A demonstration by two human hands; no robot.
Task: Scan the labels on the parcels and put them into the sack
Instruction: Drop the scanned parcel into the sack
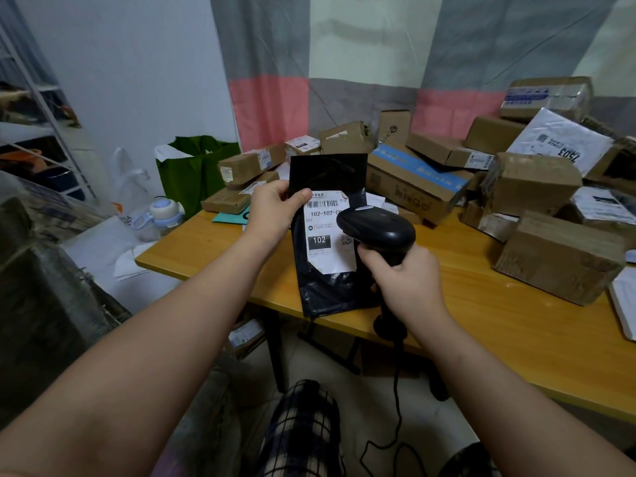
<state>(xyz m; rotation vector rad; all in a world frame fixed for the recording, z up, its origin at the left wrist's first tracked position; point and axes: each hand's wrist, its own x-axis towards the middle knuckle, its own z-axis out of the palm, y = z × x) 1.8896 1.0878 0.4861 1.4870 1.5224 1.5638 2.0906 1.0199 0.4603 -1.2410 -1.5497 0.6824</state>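
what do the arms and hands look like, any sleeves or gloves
Both arms are bare as far as the view shows, with no sleeves in sight. The left hand and right hand wear no gloves, and no watch, ring or bracelet shows.

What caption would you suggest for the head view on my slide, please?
Left hand holds a black parcel above the table while the right hand aims a scanner at its label.

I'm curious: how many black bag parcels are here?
1: the black bag parcel in the left hand, facing the scanner in the right hand; boxes may hide more.
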